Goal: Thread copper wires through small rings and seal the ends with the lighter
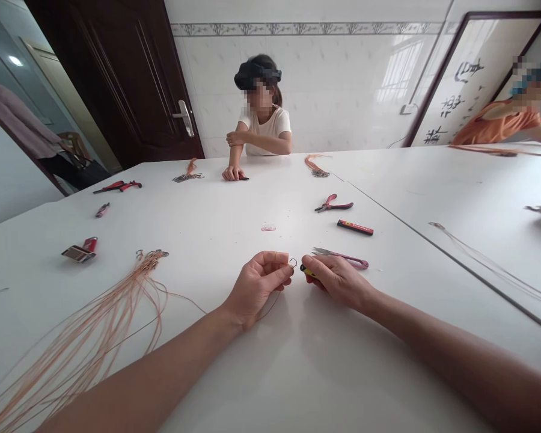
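My left hand (267,279) pinches a small dark fish hook (293,262) between thumb and forefinger, its curved end sticking out to the right. A thin line (273,305) hangs below that hand. Just right of the hook, apart from it, my right hand (338,278) is closed around a lighter (307,271), with its dark top and yellow body partly showing. Thread snips (349,259) with a pink handle lie on the table behind my right hand, partly hidden by it. A bundle of hooks (151,257) with long orange lines (103,319) lies to the left.
Across the white table (234,207) sits a person in a headset (264,126), one hand on a small dark object. Pliers (333,204), a red-black box (355,227), other pliers (119,186), and a red lighter (90,245) lie around. Another person in orange (491,123) is at right.
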Available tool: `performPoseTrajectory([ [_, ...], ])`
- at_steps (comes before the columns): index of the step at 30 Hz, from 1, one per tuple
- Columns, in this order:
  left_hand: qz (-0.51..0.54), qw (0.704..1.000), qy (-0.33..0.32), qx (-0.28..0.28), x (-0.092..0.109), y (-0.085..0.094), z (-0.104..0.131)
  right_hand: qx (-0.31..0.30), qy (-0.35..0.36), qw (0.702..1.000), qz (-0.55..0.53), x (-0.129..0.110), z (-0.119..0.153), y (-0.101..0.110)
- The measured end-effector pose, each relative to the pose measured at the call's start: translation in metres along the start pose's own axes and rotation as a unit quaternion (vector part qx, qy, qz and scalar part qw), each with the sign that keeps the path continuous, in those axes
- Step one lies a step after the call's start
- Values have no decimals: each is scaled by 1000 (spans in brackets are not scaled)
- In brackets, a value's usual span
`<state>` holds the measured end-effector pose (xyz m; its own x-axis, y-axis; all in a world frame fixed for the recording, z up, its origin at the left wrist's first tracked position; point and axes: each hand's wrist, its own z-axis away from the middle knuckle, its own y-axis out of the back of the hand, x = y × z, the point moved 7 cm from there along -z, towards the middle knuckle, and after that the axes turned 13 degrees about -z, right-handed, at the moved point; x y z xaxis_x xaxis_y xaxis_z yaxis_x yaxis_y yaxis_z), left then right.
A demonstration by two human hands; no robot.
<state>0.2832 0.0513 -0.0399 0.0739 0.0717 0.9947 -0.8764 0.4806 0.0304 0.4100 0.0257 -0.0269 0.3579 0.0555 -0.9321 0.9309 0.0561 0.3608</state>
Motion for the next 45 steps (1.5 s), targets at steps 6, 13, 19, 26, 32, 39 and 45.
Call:
performPoseTrajectory([
  [6,-5,1000,-9,-7,1,-2,0,6,4,1000,-4,4,-2,-1],
  [13,4,1000,-9,-2,2,-2,1,11,7,1000,12,4,-4,0],
  [19,24,1000,-12,10,-2,0,1,51,20,996,76,2,-3,5],
  [26,22,999,-29,-2,0,1,8,56,106,939,322,3,0,0],
  [32,27,999,-16,11,1,1,8,3,160,937,309,-2,1,-7],
  [39,22,1000,-5,7,-1,3,4,96,67,917,381,10,-8,46],
  [45,13,1000,-4,6,1,3,6,54,7,931,361,31,-15,60],
])
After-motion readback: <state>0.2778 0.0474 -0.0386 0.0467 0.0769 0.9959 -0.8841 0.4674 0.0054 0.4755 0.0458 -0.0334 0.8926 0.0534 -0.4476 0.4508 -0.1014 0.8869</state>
